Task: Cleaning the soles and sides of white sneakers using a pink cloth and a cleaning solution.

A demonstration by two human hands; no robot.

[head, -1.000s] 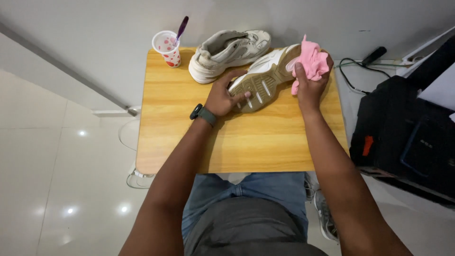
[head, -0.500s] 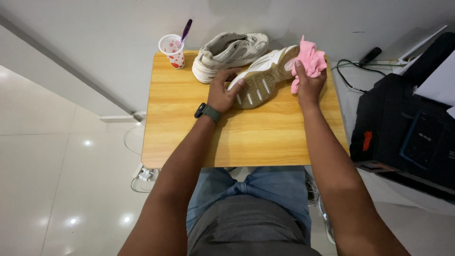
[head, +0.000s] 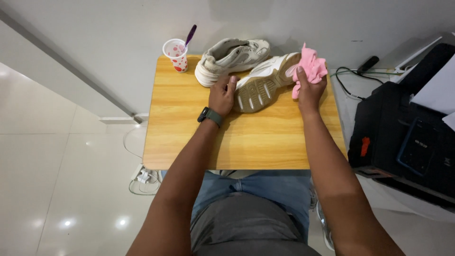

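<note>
Head view, looking down over the person's lap: a small wooden table [head: 246, 137] stands against a pale wall. On it, a whitish sneaker [head: 263, 85] is tipped on its side, its ridged tan sole facing up and towards the person. The left hand [head: 222, 95], a dark watch [head: 208, 115] on its wrist, is closed around the sneaker's near end, thumb on the sole's edge. The right hand [head: 309, 87] is bunched tight around a pink cloth [head: 310, 66], pressing it against the sneaker's far end. A second sneaker [head: 230, 59] of the same kind sits upright behind, just beside the tipped one; I cannot tell whether they touch. At the table's back left corner stands a white cup with red spots [head: 176, 54], a purple-handled brush [head: 189, 35] sticking out of it. Off to the right, a black case [head: 403, 137] rests on the floor, with black cables [head: 353, 73] trailing near the wall.
</note>
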